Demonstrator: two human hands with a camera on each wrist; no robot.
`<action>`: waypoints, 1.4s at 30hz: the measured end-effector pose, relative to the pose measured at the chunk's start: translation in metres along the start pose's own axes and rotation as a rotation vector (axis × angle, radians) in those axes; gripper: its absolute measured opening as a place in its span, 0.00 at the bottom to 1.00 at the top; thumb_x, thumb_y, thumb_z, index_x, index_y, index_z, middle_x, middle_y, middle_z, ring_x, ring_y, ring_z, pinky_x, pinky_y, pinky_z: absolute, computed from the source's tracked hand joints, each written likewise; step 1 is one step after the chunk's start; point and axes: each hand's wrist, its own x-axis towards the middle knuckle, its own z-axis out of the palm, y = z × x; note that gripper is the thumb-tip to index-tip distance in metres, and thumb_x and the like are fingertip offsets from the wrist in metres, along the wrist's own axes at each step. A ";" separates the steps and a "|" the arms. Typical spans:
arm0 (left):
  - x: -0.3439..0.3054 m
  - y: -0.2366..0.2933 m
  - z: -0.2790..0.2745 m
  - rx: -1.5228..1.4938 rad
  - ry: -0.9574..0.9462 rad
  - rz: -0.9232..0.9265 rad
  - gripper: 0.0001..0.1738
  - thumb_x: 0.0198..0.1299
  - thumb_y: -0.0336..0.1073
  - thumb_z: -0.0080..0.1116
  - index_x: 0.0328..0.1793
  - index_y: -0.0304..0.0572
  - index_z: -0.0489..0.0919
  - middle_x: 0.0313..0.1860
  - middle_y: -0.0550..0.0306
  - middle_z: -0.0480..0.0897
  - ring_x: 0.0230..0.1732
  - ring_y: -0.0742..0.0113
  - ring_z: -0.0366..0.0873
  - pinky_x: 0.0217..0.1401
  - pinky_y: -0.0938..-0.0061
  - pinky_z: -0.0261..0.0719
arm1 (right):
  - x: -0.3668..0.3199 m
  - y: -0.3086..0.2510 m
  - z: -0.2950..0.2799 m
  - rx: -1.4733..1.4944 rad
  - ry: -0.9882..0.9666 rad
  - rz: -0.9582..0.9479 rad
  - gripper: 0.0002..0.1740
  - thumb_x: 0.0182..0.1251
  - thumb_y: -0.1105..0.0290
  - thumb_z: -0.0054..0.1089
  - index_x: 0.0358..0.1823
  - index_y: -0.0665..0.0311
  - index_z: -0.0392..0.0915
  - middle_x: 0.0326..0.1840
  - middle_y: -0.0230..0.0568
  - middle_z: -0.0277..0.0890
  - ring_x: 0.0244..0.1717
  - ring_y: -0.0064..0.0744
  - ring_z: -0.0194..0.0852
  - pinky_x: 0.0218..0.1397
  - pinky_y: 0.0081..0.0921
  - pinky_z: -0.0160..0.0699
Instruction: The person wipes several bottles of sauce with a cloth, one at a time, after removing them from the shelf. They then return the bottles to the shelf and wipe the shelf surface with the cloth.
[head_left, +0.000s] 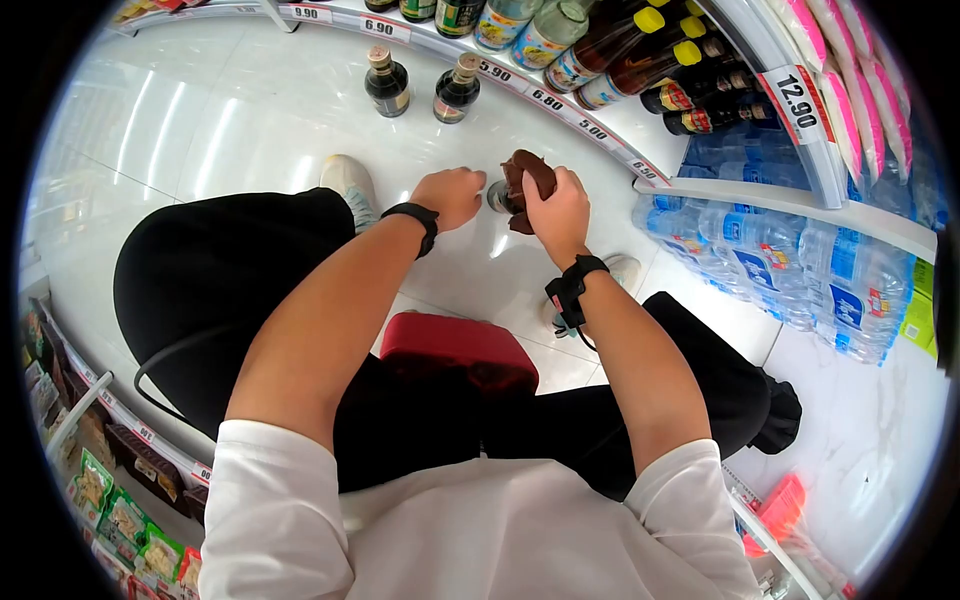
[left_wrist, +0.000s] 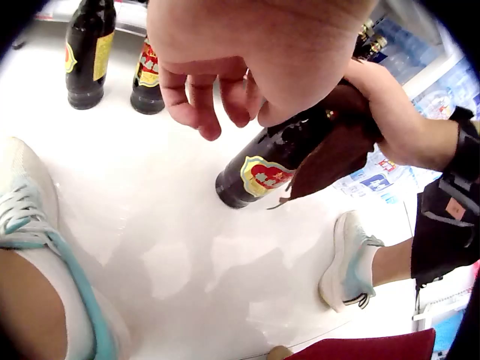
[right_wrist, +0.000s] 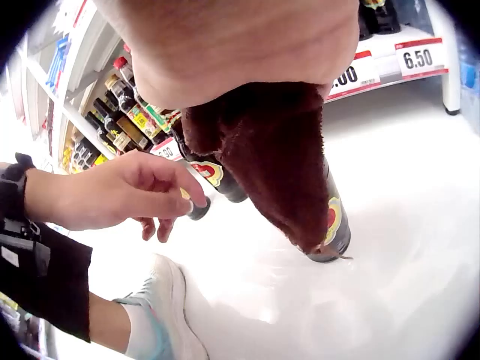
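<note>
My right hand (head_left: 560, 212) grips a brown cloth (head_left: 532, 175) that wraps the upper part of a dark glass bottle (left_wrist: 238, 180). The bottle has a red and yellow label, and its base shows below the cloth, close over the white floor. Cloth and palm hide its neck. To the left of the bottle is my left hand (head_left: 448, 197), its fingers loosely bent with nothing in them. Two similar dark bottles stand upright on the floor ahead: a left one (head_left: 387, 88) and a right one (head_left: 457, 92).
Ahead, a low shelf edge (head_left: 520, 85) with price tags holds several bottles. Packs of bottled water (head_left: 760, 255) stand at the right, below pink and white bags (head_left: 850, 80). A red stool (head_left: 460, 345) is between my legs. Snack shelves (head_left: 110, 490) line the left rear.
</note>
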 end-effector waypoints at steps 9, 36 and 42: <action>0.013 0.042 0.004 -0.530 0.253 0.116 0.09 0.61 0.30 0.54 0.45 0.33 0.78 0.38 0.46 0.83 0.36 0.54 0.80 0.42 0.66 0.77 | -0.007 0.021 0.008 0.421 0.089 0.091 0.24 0.68 0.52 0.59 0.29 0.69 0.70 0.32 0.47 0.72 0.33 0.49 0.71 0.38 0.38 0.71; 0.017 0.066 -0.022 0.243 0.234 0.609 0.13 0.60 0.33 0.58 0.49 0.39 0.73 0.43 0.51 0.77 0.50 0.53 0.76 0.51 0.64 0.78 | -0.045 0.062 -0.004 1.293 -0.278 0.294 0.30 0.58 0.82 0.52 0.65 0.69 0.64 0.56 0.39 0.69 0.48 0.25 0.72 0.50 0.24 0.74; 0.016 0.067 -0.019 0.291 0.230 0.593 0.14 0.59 0.32 0.58 0.49 0.36 0.72 0.45 0.49 0.78 0.50 0.52 0.77 0.52 0.64 0.78 | -0.048 0.057 -0.016 1.151 -0.422 0.213 0.44 0.56 0.86 0.53 0.76 0.69 0.49 0.63 0.41 0.66 0.58 0.31 0.73 0.53 0.27 0.77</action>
